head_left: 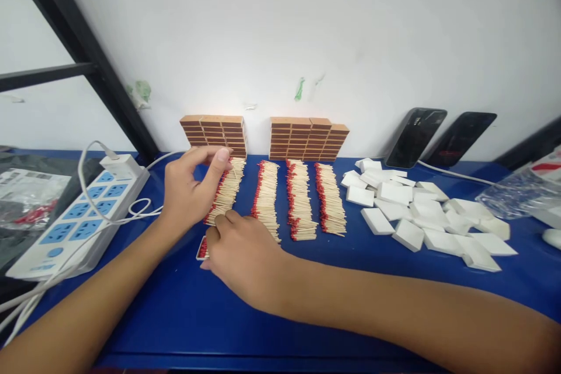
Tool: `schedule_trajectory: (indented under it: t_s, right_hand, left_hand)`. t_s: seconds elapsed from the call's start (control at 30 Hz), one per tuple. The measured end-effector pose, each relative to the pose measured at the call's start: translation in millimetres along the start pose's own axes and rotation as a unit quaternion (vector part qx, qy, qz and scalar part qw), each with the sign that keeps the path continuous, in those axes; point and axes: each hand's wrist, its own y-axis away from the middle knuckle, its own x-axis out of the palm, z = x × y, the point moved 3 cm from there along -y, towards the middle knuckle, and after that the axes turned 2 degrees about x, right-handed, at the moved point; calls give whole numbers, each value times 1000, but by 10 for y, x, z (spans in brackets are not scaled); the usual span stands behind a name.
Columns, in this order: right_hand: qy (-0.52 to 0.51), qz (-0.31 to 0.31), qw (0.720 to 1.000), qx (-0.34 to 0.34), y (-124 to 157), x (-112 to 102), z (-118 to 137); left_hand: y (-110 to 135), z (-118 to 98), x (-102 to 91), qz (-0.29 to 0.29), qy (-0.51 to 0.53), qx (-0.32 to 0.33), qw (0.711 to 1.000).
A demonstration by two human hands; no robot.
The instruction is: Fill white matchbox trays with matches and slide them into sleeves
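Note:
Several rows of red-tipped matches (pixel 299 198) lie on the blue table (pixel 184 310). My left hand (pixel 188 187) hovers over the leftmost row (pixel 227 190), thumb and fingers curved in a pinch at its far end. My right hand (pixel 243 257) rests knuckles up at the near end of that row, fingers curled over a small white tray with matches in it (pixel 202 248). Whether the left fingers hold matches is hidden.
Two stacks of brown matchbox sleeves (pixel 214 131) (pixel 307 137) stand against the wall. A pile of white inner trays (pixel 421 210) lies to the right, with two phones (pixel 416 135) leaning behind. A white power strip (pixel 79 216) and cables lie at the left.

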Motion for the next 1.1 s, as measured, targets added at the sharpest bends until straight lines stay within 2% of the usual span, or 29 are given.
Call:
schedule_trajectory:
  t_s: [0.27,0.67,0.9,1.1]
  right_hand:
    - [-15,-9,1000,-5,-171,11,78]
    - [0,-8,999,52,-259,-50,16]
    - [39,-50,994,89,-319,-61,-90]
    - [25,-26,993,111,-324,-121,-185]
  left_hand:
    - [-81,66,-90,-43,3,12,999]
    - [-97,186,-86,-74,-3,-1,997]
    - [-90,228,-75,-91,-9,-8,996]
    - [-78,288,-69,-114,-27,-17,993]
